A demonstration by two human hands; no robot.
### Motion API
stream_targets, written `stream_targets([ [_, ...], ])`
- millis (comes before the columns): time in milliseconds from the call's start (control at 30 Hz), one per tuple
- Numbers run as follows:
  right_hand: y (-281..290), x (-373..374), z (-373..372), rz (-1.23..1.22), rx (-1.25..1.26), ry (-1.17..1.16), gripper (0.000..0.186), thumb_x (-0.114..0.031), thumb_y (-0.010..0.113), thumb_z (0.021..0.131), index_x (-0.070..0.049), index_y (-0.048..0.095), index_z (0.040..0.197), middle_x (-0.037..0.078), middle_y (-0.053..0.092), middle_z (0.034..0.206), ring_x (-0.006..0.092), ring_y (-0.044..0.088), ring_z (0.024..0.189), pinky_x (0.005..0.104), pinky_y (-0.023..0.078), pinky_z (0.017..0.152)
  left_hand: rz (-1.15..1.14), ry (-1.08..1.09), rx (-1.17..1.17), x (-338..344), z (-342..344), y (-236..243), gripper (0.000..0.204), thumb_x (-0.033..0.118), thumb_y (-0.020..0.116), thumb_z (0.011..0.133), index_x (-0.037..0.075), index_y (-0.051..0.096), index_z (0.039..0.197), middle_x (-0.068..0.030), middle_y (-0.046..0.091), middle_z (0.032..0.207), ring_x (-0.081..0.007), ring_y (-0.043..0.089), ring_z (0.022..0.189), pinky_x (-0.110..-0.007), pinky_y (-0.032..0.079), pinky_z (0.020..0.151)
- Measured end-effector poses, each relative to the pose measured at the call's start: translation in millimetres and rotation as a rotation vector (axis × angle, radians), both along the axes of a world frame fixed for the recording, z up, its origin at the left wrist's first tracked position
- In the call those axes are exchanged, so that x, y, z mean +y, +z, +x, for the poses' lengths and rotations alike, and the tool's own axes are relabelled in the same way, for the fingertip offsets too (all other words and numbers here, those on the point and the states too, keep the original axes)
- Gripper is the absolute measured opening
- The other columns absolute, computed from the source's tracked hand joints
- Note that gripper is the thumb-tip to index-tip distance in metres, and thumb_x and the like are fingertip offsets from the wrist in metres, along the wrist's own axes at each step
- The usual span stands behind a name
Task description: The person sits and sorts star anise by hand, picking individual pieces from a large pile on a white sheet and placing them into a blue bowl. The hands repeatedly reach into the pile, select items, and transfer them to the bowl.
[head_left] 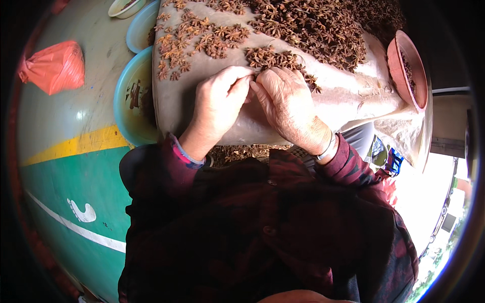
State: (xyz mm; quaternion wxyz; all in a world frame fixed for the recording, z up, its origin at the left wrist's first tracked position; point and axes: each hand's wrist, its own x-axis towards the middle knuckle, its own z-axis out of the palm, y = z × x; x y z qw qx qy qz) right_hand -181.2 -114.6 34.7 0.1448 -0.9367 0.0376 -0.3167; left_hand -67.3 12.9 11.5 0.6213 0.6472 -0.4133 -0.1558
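My left hand [220, 101] and my right hand [292, 106] meet over the near part of a table covered with a pale plastic sheet [343, 93]. Both have thumb and fingers pinched together, fingertips almost touching. Whatever they hold is hidden behind the fingers. Just beyond them lies a small cluster of dried star anise [268, 56], partly covered by my right hand. Farther off, a large heap of brown star anise [313, 33] spreads across the sheet. Lighter, reddish star anise [217, 38] lie scattered at the far left of the table.
A pink basket [393, 65] with dark bits inside leans at the table's right edge. Left of the table stand a blue basin [119, 98] with brown pieces, another blue basin [133, 34] and a pale bowl [117, 13]. A tied red plastic bag [60, 65] lies on the floor.
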Motion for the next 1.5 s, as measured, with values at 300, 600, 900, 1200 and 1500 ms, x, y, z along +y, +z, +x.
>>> stream_targets([
  [300,30,-60,-18,0.303,0.356,0.378,0.018,-0.017,0.069,0.097,-0.002,0.071,0.106,0.014,0.070,0.097,0.0266,0.067,0.089,0.0440,0.057,0.078,-0.397,-0.162,0.959,11,69,3,0.022,0.024,0.053,0.106,0.005,0.062,0.113,-0.0084,0.063,0.095,-0.0167,0.058,0.081,-0.027,0.049,0.066],
  [600,3,-123,49,-0.518,0.322,0.181,0.012,-0.012,0.063,0.094,-0.004,0.065,0.102,0.011,0.061,0.098,0.0294,0.060,0.098,0.0398,0.048,0.089,-0.090,-0.119,0.784,-5,50,4,0.020,0.022,0.049,0.109,0.007,0.056,0.096,-0.0020,0.054,0.078,-0.0053,0.046,0.058,-0.018,0.030,0.043],
  [900,15,-47,-6,-0.074,0.120,0.188,0.014,-0.004,0.072,0.081,-0.006,0.063,0.092,0.010,0.060,0.087,0.0291,0.061,0.082,0.0396,0.050,0.075,0.030,-0.194,0.401,-21,-3,0,0.019,0.013,0.061,0.104,0.004,0.061,0.121,0.0003,0.062,0.080,-0.0021,0.050,0.064,-0.017,0.040,0.055],
  [1200,14,-27,-46,-0.189,0.252,0.113,0.026,-0.006,0.064,0.079,-0.006,0.063,0.106,0.008,0.059,0.092,0.0276,0.057,0.090,0.0412,0.045,0.085,0.053,-0.022,-0.480,-6,-32,-4,0.009,0.010,0.067,0.096,0.004,0.061,0.098,-0.0151,0.065,0.077,-0.0327,0.065,0.067,-0.040,0.054,0.062],
  [1500,22,-68,-31,-0.314,0.210,-0.307,0.014,0.000,0.067,0.084,-0.009,0.062,0.094,0.008,0.063,0.087,0.0242,0.060,0.084,0.0407,0.048,0.076,0.135,-0.690,0.070,6,-4,12,0.020,0.014,0.061,0.103,0.001,0.063,0.089,-0.0069,0.058,0.067,-0.0143,0.055,0.055,-0.028,0.045,0.053],
])
